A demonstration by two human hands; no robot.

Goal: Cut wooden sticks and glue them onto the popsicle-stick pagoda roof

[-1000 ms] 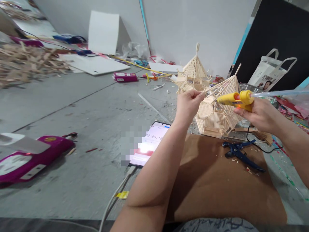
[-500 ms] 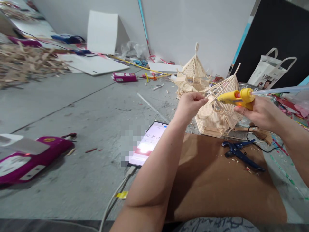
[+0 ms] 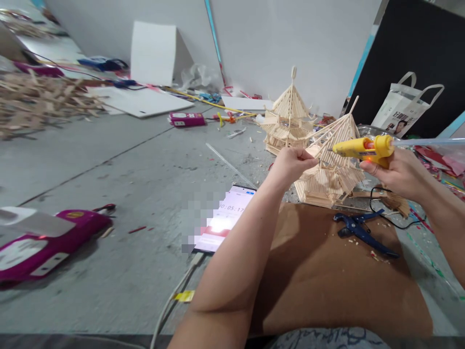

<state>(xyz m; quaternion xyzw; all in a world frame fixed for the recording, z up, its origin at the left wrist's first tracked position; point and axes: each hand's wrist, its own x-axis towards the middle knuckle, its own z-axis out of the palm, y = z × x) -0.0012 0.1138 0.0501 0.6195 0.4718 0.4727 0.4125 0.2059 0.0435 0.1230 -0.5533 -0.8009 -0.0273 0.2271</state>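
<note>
A yellow hot glue gun (image 3: 363, 148) with a clear glue stick in its back is gripped by my right hand (image 3: 403, 177). Its nozzle points left, close to the sloping roof sticks of the nearer wooden stick pagoda model (image 3: 329, 182). My left hand (image 3: 295, 165) is closed in a pinch at the left side of that roof, beneath the long slanting sticks; whatever lies between the fingertips is too small to make out. Behind it stands a second stick pagoda (image 3: 290, 109) with a pointed top.
Blue cutters (image 3: 363, 232) lie on a brown board (image 3: 327, 276) before me. A lit phone (image 3: 227, 213) with a cable rests left of my forearm. Purple power strips (image 3: 80, 228), a loose glue stick (image 3: 228, 165), a wood-stick pile (image 3: 39, 104) and a white bag (image 3: 395, 109) lie around.
My left hand has moved slightly right and down, still pinched. The glue gun has shifted a little to the right, its nozzle drawing slightly away from the roof sticks.
</note>
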